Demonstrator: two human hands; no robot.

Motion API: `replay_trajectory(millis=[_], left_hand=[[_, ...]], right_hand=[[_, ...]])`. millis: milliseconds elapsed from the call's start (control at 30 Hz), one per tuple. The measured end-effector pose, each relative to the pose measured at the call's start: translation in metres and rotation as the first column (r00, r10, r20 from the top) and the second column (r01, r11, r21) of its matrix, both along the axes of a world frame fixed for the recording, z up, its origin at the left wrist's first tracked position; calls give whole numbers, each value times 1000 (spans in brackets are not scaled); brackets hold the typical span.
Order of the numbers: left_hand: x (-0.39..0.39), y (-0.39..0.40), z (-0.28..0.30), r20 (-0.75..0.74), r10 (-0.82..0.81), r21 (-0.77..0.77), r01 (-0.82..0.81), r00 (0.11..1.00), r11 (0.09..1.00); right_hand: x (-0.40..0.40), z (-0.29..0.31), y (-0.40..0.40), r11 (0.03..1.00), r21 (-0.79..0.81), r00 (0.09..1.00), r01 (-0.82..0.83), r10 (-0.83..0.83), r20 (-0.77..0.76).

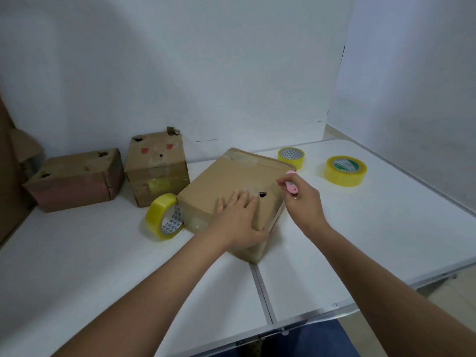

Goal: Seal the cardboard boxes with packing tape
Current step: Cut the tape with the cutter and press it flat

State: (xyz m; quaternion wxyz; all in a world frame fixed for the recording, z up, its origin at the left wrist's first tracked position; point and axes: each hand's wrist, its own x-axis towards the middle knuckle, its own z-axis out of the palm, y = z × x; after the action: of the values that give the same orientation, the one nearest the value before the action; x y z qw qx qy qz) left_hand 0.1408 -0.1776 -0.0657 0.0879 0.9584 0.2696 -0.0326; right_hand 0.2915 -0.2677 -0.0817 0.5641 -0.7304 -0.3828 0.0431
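A flat brown cardboard box (239, 176) lies in the middle of the white table, with a small dark hole in its top. My left hand (240, 217) presses flat on the box's near part, fingers straight, thumb over the near edge. My right hand (301, 199) hovers at the box's right edge and pinches a small pink cutter (291, 185). A yellow tape roll (164, 219) leans upright against the box's left side. Two more yellow rolls lie flat on the right, one close behind the box (291, 157) and a larger one (345, 170) further right.
Two other cardboard boxes stand at the back left: a cube-like one with red marks (157, 167) and a low long one (77, 179). More brown cardboard leans at the far left edge (10, 155). A seam (262, 292) splits the table (373, 228). White walls close the back and right.
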Motion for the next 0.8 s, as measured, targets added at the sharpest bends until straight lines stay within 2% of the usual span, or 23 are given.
replay_trajectory(millis=[167, 267, 367, 467, 667, 800], left_hand=[[-37, 4, 12, -80, -99, -109, 90, 992, 990], [-50, 1, 15, -107, -123, -150, 106, 987, 983], [-57, 1, 12, 7, -199, -253, 194, 980, 948], [-58, 9, 8, 136, -223, -296, 255, 965, 921], [-52, 38, 6, 238, -80, -300, 151, 968, 942], [-50, 46, 5, 283, -56, -353, 158, 957, 922]], right_hand=[[-10, -5, -9, 999, -28, 991, -40, 43, 128], [-13, 2, -11, 988, -85, 959, -128, 145, 243], [-15, 11, -11, 956, -214, 942, -200, 247, 225], [-15, 16, -11, 930, -314, 932, -188, 270, 243], [-12, 23, -5, 897, -417, 930, -145, 268, 253], [-15, 25, 6, 865, -489, 922, -118, 279, 270]])
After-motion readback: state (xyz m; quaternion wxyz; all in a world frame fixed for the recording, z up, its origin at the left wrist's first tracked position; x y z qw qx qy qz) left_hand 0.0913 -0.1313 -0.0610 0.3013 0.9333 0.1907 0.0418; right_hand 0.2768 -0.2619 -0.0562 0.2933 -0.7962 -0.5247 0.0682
